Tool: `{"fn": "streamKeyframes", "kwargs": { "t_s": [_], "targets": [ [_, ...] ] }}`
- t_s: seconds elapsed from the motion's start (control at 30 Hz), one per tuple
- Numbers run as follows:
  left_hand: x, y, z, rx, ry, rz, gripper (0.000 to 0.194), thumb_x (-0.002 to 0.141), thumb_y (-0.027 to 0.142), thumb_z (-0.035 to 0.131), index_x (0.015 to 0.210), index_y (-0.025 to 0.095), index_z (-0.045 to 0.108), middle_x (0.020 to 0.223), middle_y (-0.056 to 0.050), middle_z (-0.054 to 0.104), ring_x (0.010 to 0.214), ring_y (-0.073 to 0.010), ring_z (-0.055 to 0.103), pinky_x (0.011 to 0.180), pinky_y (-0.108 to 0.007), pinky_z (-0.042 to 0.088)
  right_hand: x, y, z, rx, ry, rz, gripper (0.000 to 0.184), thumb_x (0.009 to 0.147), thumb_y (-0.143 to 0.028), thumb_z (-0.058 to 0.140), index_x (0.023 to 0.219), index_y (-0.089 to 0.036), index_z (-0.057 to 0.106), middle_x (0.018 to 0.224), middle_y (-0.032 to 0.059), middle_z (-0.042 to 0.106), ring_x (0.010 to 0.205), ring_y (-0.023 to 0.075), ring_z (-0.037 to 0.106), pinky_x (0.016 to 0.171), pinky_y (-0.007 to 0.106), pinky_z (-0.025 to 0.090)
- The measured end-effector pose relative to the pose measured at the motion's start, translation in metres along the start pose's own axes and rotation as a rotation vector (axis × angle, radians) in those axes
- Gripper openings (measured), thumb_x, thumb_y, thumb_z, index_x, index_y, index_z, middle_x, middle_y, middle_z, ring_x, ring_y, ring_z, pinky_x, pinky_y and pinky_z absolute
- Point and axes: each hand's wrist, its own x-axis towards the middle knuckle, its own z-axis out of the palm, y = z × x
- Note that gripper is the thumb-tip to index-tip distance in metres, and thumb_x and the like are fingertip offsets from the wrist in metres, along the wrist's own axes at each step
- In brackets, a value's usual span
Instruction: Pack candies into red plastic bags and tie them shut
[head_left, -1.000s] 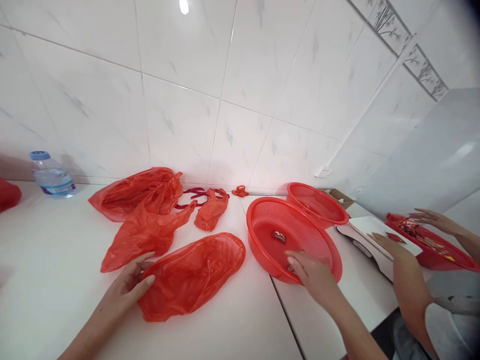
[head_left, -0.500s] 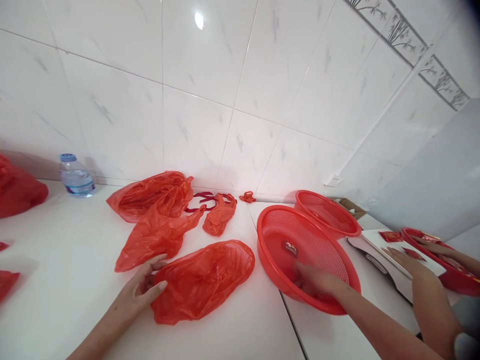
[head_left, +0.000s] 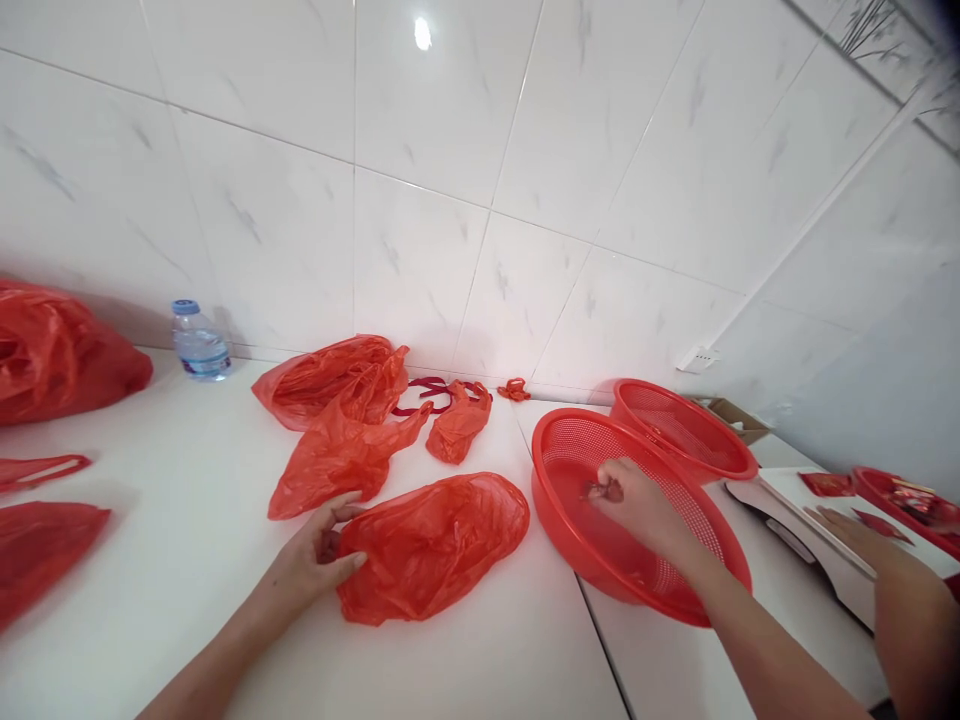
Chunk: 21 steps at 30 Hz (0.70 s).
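My left hand (head_left: 319, 552) grips the open edge of a red plastic bag (head_left: 442, 540) that lies flat on the white counter (head_left: 187, 600). My right hand (head_left: 634, 500) reaches inside a red plastic colander basket (head_left: 720, 580) and its fingers close on a small dark red wrapped item (head_left: 604, 490) on the basket's bottom. A second red basket (head_left: 682, 430) sits just behind the first.
More red bags (head_left: 337, 420) lie behind, others (head_left: 52, 350) at the far left. A water bottle (head_left: 196, 342) stands by the tiled wall. Another person's hand (head_left: 862, 530) rests on a white scale (head_left: 817, 540) at the right, beside a red tray (head_left: 911, 500).
My right hand has gone from the basket's near rim into the basket and closed on the small wrapped item. My left hand stays on the bag. The view has shifted left.
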Motion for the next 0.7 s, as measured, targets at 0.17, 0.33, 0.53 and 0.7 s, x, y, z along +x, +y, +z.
{"fn": "streamKeyframes", "kwargs": {
  "t_s": [0.17, 0.33, 0.53, 0.7],
  "targets": [
    [-0.001, 0.000, -0.001, -0.060, -0.033, 0.008, 0.058, 0.077, 0.042, 0.061, 0.129, 0.022, 0.042, 0.136, -0.010, 0.045, 0.104, -0.0251, 0.056, 0.085, -0.039, 0.051, 0.010, -0.083, 0.019, 0.197, -0.025, -0.120, 0.004, 0.078, -0.020, 0.054, 0.078, -0.022, 0.051, 0.091, 0.0011, 0.052, 0.065, 0.0108, 0.053, 0.059, 0.023, 0.044],
    [-0.001, 0.001, -0.001, -0.089, -0.030, -0.002, 0.062, 0.077, 0.041, 0.062, 0.131, 0.023, 0.040, 0.136, -0.010, 0.045, 0.110, -0.0266, 0.054, 0.089, -0.041, 0.050, 0.005, -0.138, 0.069, 0.172, -0.221, -0.242, 0.014, 0.075, -0.019, 0.061, 0.087, -0.022, 0.054, 0.095, 0.0008, 0.051, 0.064, 0.0095, 0.053, 0.060, 0.024, 0.042],
    [0.002, -0.004, 0.001, -0.141, -0.044, -0.004, 0.072, 0.075, 0.043, 0.064, 0.136, 0.021, 0.033, 0.141, -0.011, 0.040, 0.125, -0.0283, 0.045, 0.098, -0.041, 0.046, 0.021, -0.122, 0.057, 0.149, -0.148, -0.069, 0.050, 0.072, -0.049, 0.065, 0.115, -0.028, 0.051, 0.105, 0.0022, 0.058, 0.077, 0.0157, 0.059, 0.064, 0.026, 0.042],
    [0.006, -0.007, 0.000, -0.072, 0.007, -0.001, 0.072, 0.071, 0.044, 0.067, 0.134, 0.021, 0.040, 0.141, -0.011, 0.042, 0.127, -0.0306, 0.043, 0.100, -0.042, 0.044, 0.040, -0.047, 0.010, -0.106, -0.003, 0.145, 0.014, 0.080, -0.035, 0.057, 0.077, -0.022, 0.060, 0.072, 0.0015, 0.063, 0.062, 0.0162, 0.056, 0.056, 0.027, 0.035]
  ]
}}
